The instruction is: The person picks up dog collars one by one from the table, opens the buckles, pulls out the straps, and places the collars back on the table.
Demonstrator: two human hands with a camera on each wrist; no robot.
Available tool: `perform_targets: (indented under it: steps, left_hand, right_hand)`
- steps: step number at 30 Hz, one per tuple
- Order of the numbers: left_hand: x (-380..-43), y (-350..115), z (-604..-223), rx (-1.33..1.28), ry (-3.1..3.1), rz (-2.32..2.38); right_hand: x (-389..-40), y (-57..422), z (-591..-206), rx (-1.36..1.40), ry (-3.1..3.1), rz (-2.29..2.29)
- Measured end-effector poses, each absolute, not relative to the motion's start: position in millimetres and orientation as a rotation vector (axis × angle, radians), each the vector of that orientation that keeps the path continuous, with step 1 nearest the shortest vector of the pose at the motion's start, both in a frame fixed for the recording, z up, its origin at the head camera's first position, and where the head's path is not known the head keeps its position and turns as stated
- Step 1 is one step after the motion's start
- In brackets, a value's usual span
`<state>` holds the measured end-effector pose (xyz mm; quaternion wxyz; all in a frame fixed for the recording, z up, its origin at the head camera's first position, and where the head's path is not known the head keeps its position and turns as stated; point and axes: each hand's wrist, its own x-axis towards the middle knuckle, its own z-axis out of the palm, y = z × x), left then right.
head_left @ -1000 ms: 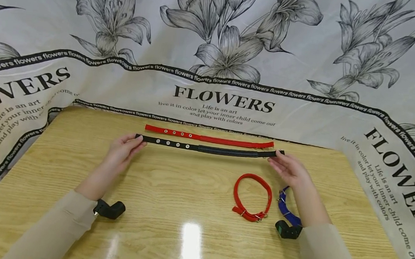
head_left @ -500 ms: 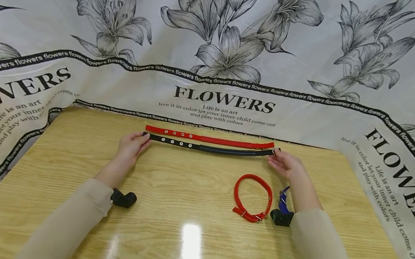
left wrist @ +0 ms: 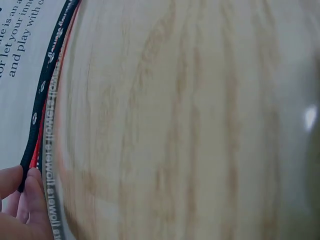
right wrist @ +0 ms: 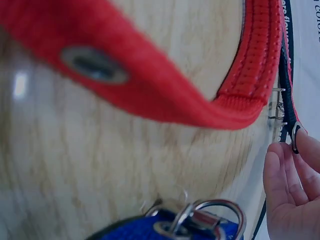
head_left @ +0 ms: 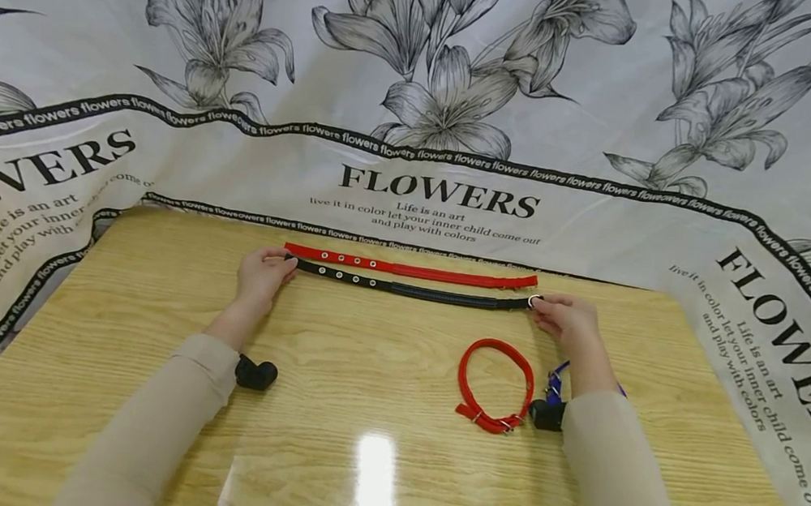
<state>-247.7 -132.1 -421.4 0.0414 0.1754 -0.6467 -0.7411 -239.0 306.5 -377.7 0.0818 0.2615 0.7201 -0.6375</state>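
Observation:
A black collar [head_left: 438, 295] with metal eyelets stretches nearly straight between both hands. My left hand [head_left: 261, 278] pinches its eyelet end between thumb and fingers, also seen in the left wrist view with the black collar [left wrist: 34, 117] running upward. At the other end, my right hand [head_left: 569, 322] pinches the collar beside a metal ring [right wrist: 295, 137]. Just behind lies a straight red collar [head_left: 447, 276], parallel to the black one. Whether the black collar touches the table I cannot tell.
A buckled red collar [head_left: 463, 373] forms a loop right of the middle of the wooden table [head_left: 317, 407]. A blue collar [head_left: 555, 386] lies partly hidden under the right forearm. A flower-printed cloth [head_left: 253, 165] hangs behind the table.
The left hand has moved right and slightly away, the right hand slightly left. The black collar has come closer to the straight red collar, still held at both ends.

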Motion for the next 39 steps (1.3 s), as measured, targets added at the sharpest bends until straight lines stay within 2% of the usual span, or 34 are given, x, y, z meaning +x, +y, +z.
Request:
perform_targets:
  steps: [13,19,27,39]
  left_hand:
    - [-245.2,-133.4,-426.0,0.475,-2.418,-1.654]
    - [-244.5,-135.0,-424.1,0.468,-2.469,-1.577]
    - [-246.5,-135.6,-422.9,0.463,-2.497,-1.530]
    - [-247.6,-132.5,-422.3,0.496,-2.537,-1.487]
  right_hand:
    - [-249.7,304.0,-377.0,0.771,2.394,-1.697]
    - [-253.2,304.8,-379.2,0.705,2.493,-1.555]
    - [-255.0,308.2,-386.3,0.784,2.416,-1.593]
    - [-255.4,306.3,-386.2,0.763,2.463,-1.526]
